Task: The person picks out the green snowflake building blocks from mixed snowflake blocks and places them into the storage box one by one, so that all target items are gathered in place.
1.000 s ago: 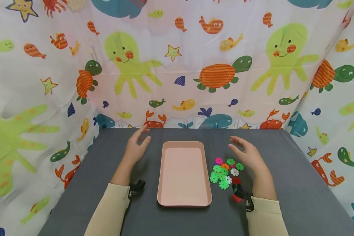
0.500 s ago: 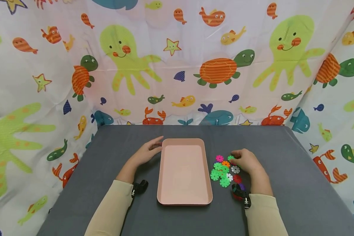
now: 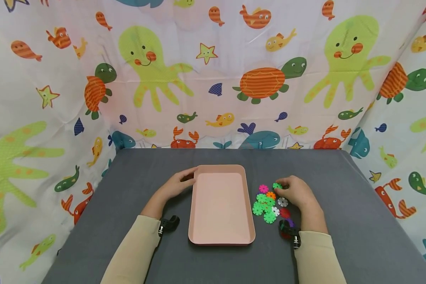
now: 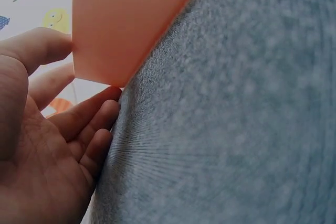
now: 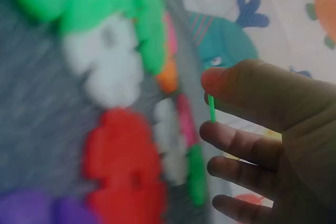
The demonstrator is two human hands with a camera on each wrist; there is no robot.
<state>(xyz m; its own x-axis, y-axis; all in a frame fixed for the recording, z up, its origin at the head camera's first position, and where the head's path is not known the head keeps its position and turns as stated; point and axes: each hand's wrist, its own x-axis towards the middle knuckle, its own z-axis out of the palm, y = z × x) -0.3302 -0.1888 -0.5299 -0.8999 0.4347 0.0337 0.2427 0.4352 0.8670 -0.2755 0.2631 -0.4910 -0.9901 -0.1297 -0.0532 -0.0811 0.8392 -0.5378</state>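
A pink rectangular tray (image 3: 221,205) lies on the grey table. My left hand (image 3: 177,184) is at its far left corner; in the left wrist view the thumb and index fingertips meet the tray's side (image 4: 121,24), while the other fingers bend loosely near the cloth. To the tray's right spreads a loose pile of notched plastic interlocking discs (image 3: 259,208) in green, white, red, orange, pink and purple. My right hand (image 3: 296,192) pinches one green interlocking disc (image 3: 277,185) at the pile's far end. In the right wrist view this disc (image 5: 211,108) shows edge-on between thumb and finger.
A white curtain (image 3: 213,79) printed with sea animals hangs behind the table and along both sides. The grey cloth (image 3: 145,165) covers the tabletop. Black straps (image 3: 168,224) with small devices sit at both wrists.
Both hands have come down from above the table. The left has reached the tray's left edge; the right has taken hold of a green interlocking disc. The head view has shifted slightly.
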